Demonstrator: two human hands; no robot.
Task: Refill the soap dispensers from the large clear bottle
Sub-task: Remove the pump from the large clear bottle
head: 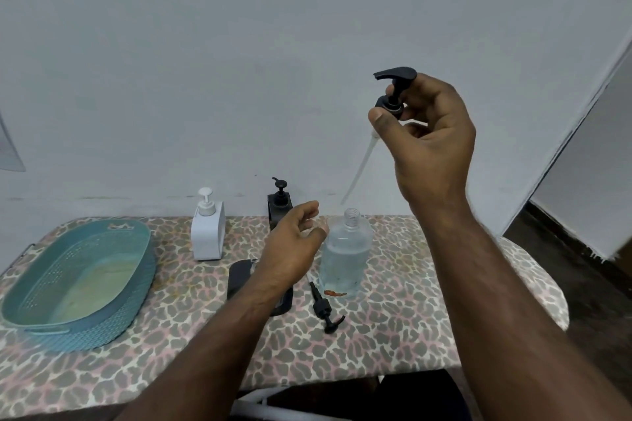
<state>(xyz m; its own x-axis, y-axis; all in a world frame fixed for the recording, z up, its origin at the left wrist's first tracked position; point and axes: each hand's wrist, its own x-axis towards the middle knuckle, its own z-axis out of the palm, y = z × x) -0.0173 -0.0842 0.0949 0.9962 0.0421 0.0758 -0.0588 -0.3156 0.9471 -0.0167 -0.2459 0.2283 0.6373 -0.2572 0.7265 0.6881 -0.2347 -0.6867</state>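
A: What are the hands doing?

B: The left hand (290, 243) hovers low over the worktop (393, 335), fingers loosely curled and holding nothing, just beside the neck of the large clear bottle (347, 255); the right hand (424, 133) is raised high, its thumb and fingers pinching the collar of a black pump (395, 87), whose pale tube (359, 167) hangs down and slants left in the air.

A: And nearest on the worktop?

B: A second black pump (325, 309) lies on its side on the spotted cover, near the front of the bottle; just left of it lies a flat dark thing (239, 277), mostly hidden under the left wrist; I cannot tell what it is.

A: The bottle itself?

B: Upright, uncapped, its threaded neck bare, about two thirds full of clear liquid; it stands to the right of the left hand.

A: Further back?

B: A teal basket (102, 318) sits at the left; a white dispenser (207, 232) and a black dispenser (278, 203) stand near the wall (205, 61), both with pumps on.
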